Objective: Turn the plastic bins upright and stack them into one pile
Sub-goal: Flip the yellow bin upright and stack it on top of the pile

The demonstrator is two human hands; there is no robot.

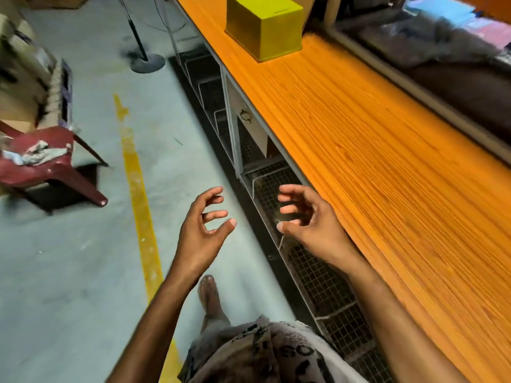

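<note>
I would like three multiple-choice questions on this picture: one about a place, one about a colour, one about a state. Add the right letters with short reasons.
1. Where is the bin?
A on the wooden table
B on the floor
C inside a box

2. What colour is the chair?
A blue
B dark red
C white

3. What do the left hand and right hand hold?
A a bin
B a cloth
C nothing

Answers:
1 A, it stands at the table's far end.
2 B, its seat and legs are dark red.
3 C, the fingers curl loosely around nothing.
</note>
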